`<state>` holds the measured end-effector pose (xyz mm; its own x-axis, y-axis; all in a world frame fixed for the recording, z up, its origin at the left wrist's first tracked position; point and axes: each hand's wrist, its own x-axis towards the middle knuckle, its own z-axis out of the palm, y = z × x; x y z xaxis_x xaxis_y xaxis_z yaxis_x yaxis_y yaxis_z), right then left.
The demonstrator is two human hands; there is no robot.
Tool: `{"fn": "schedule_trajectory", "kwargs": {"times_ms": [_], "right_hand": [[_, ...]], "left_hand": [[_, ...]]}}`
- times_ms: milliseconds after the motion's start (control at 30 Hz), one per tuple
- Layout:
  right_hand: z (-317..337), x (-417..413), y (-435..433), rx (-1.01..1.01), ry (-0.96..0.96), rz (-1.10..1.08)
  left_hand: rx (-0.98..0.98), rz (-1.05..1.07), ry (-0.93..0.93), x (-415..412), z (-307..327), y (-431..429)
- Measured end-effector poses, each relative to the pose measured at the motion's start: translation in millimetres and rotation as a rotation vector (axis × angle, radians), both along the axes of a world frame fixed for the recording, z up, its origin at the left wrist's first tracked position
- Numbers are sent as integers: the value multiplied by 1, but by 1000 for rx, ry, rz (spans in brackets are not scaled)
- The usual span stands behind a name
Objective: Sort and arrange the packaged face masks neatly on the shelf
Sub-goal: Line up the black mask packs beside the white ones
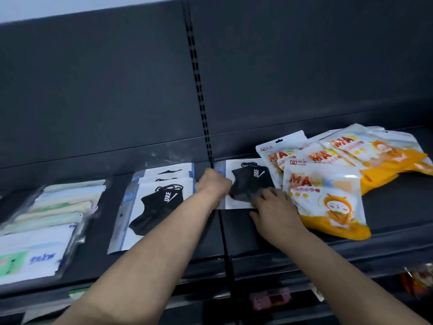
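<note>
A black-mask packet [246, 174] with a white backing lies flat on the dark shelf [269, 233], just right of the slotted upright. My left hand [212, 184] grips its left edge. My right hand [276, 207] rests flat on its lower right corner, fingers spread. To the left lies a stack of the same black-mask packets [157, 205]. To the right, several orange-and-white mask packets [328, 195] lie in a loose, overlapping pile. At the far left sits a stack of pale green and white packets [42, 226].
The slotted upright [199, 90] divides the dark back panel into two bays. Below the shelf's front edge, a pink item [269, 300] and orange-red goods [419, 282] sit on a lower level.
</note>
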<state>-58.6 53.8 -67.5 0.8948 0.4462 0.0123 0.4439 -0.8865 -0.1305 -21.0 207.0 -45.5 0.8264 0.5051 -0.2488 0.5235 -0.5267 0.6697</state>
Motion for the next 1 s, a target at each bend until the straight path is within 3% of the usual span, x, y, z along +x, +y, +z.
{"fn": "schedule_trajectory", "kwargs": {"times_ms": [133, 267, 467, 600, 667, 800, 1000], "right_hand": [[-2, 3, -12, 102, 65, 56], [-2, 2, -16, 80, 37, 92], [-9, 0, -20, 70, 18, 29], [-13, 1, -20, 52, 5, 35], [-13, 2, -22, 48, -6, 65], [-8, 1, -28, 13, -46, 94], [-1, 9, -42, 62, -19, 155]], "left_hand": [[1, 101, 5, 13, 1, -10], [-202, 123, -87, 17, -3, -19], [269, 104, 93, 18, -8, -23], [118, 79, 60, 24, -12, -24], [130, 31, 42, 22, -15, -29], [477, -193, 119, 10, -26, -34], [498, -476, 54, 32, -16, -11]]}}
